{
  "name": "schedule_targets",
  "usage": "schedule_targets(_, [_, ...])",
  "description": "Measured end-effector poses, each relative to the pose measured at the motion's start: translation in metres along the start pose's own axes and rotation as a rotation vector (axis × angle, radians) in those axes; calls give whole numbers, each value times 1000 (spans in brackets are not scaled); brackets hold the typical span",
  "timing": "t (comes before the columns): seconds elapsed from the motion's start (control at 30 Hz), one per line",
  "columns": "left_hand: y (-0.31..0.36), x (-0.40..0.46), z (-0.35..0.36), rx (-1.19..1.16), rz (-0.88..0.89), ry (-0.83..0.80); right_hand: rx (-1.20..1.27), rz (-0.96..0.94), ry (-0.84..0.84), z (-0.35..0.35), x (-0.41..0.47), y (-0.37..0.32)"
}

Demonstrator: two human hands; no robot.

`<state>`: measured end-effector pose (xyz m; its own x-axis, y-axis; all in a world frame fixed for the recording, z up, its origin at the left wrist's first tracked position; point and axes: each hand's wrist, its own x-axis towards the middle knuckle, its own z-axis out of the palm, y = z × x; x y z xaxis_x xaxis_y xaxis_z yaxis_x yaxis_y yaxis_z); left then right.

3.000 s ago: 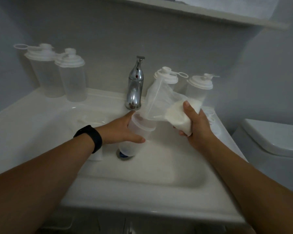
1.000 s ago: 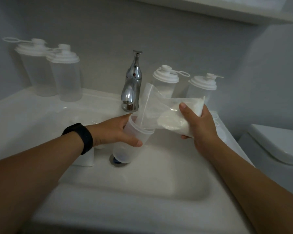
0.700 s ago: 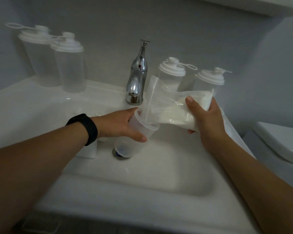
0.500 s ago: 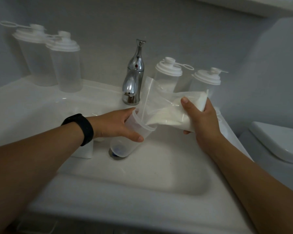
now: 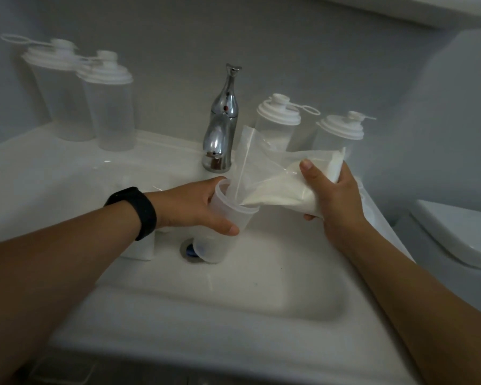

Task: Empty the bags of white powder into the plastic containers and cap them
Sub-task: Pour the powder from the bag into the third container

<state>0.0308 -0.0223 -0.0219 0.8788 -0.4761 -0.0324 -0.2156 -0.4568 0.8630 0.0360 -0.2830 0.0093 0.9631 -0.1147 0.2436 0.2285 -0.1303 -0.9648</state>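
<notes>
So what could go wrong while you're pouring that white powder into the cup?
The open container is tilted over the sink, held only by the left hand, so it might slip. The bag in the right hand has a floppy mouth wider than the rim; powder could spill into the basin, maybe down the drain.

Both forearms reach forward; the left hand [image 5: 195, 208] curls its grip round something, thumb in front; the right hand [image 5: 335, 198] clutches with thumb on top.
</notes>
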Motion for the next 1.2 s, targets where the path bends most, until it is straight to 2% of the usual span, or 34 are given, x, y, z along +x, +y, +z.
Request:
schedule_targets(0.27, [-8,3,4,-31,15,-1,46,26,-6,2,0,1])
schedule_targets(0.47, [-3,-2,2,-128,-16,-99,45,35,-17,1,1,2])
schedule_targets(0.7, [13,0,4,-205,38,107,44,26,-34,1,0,2])
schedule_targets(0.83, [15,-1,4,-119,61,98,42,32,-34,1,1,2])
schedule_targets(0.97, [16,-3,-1,-22,79,192,52,32,-31,0,1,3])
schedule_targets(1.07, [17,-4,-4,46,99,204,55,30,-38,0,1,2])
schedule_targets(1.2, [17,-6,-7,14,117,213,55,26,-47,0,0,0])
